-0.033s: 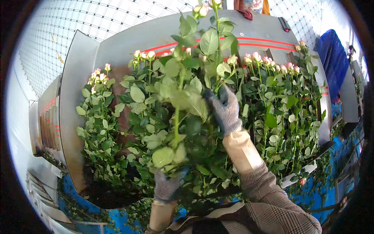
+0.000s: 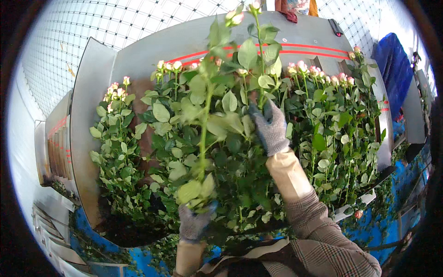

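Note:
My left hand (image 2: pixel 195 223), in a grey knit glove, is closed round the lower end of a long leafy rose stem (image 2: pixel 203 134). That stem stands raised in front of me, slightly blurred, with pale pink buds (image 2: pixel 235 17) at its top. Farther up and to the right, my right hand (image 2: pixel 271 128), gloved alike, has thumb and fingers pinched on another rose stem (image 2: pixel 261 60). A pink-white bud (image 2: pixel 254 6) tops this one. Leaves partly cover the fingertips of both hands. Behind and below lie many cut roses (image 2: pixel 170 115) in rows.
A grey metal bench (image 2: pixel 152 44) with red lines holds the roses, its raised side panel (image 2: pixel 90 115) at the left. More roses (image 2: pixel 341 120) fill the right side. Blue sheeting (image 2: pixel 394 69) hangs at far right. Leaf litter is strewn over the blue floor (image 2: pixel 374 231).
The rose stem in my left hand has shifted slightly left, with the hand moving a little left. My right hand and its stem have moved slightly right.

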The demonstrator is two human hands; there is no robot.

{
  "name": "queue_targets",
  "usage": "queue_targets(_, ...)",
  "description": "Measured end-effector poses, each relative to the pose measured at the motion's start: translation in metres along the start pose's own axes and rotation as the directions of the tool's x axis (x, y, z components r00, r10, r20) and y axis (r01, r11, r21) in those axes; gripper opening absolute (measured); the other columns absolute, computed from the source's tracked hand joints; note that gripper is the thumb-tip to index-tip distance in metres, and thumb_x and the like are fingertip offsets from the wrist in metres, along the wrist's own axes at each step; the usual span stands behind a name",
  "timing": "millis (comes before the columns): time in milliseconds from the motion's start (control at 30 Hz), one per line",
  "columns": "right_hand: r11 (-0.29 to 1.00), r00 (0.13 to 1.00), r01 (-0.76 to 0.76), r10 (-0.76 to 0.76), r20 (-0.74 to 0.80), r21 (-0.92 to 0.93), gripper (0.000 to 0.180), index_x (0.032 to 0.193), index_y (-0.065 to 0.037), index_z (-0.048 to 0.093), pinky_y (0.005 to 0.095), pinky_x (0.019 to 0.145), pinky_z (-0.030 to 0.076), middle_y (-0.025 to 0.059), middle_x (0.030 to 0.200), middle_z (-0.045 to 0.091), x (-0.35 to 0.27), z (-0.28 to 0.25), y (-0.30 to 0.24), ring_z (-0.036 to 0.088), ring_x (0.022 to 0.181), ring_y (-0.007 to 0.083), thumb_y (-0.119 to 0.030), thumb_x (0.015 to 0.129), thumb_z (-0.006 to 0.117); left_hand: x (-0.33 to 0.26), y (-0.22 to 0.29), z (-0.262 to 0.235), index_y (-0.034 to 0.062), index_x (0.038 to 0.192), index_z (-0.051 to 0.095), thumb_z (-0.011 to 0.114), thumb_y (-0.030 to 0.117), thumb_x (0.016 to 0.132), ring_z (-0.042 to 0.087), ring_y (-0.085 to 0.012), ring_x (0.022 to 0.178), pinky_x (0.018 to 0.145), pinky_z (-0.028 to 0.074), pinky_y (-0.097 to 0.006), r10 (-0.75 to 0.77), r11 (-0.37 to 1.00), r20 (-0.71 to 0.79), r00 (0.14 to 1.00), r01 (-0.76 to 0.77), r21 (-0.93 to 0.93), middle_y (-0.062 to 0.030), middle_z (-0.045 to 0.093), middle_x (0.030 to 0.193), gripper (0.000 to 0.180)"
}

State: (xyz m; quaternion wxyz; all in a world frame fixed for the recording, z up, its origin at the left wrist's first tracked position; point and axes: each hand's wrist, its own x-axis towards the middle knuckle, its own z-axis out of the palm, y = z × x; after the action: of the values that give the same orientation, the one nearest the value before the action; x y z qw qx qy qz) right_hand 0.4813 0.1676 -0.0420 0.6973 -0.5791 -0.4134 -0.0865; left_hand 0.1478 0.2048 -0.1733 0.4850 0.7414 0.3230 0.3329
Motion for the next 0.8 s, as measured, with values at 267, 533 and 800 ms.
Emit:
queue_targets(267,0.621,0.994,0.108,-0.048,0.099,-0.777,0.077,0.142,-0.008,0.04,0.0443,0.063,0.051,0.0144,0.077,0.063,-0.145,-0.102,0.163,0.062,0.069,0.035,-0.03,0.076,0.073,-0.038,0.023,-0.039,0.004,0.136,0.038,0.062,0.009,0.09,0.055,-0.0296,0.112,0.092,0.05,-0.044,0.072,0.973,-0.341,0.937,0.009,0.23,-0.0166,0.052,0.128,0.051)
queue_targets(533,0.669,0.958,-0.096,0.262,0.113,-0.738,0.058,0.137,-0.005,0.046,0.0438,0.068,0.051,0.0232,0.092,0.064,-0.183,-0.108,0.157,0.063,0.079,0.0387,-0.021,0.085,0.066,-0.071,0.018,-0.028,0.003,0.138,0.029,0.069,-0.001,0.083,0.06,-0.028,0.105,0.082,0.056,-0.038,0.059,0.998,-0.565,0.823,-0.052,0.028,-0.0197,0.052,0.127,0.068)
queue_targets(800,0.872,0.998,-0.066,0.065,-0.019,-0.485,0.058,0.141,-0.011,0.045,0.0399,0.056,0.048,0.0177,0.083,0.065,-0.157,-0.158,0.04,0.06,0.065,0.0375,-0.013,0.086,0.065,-0.072,0.039,-0.026,0.0027,0.132,0.038,0.07,0.001,0.083,0.058,-0.0245,0.105,0.092,0.05,-0.037,-0.078,0.997,-0.62,0.781,0.077,-0.029,-0.015,0.054,0.124,0.058)
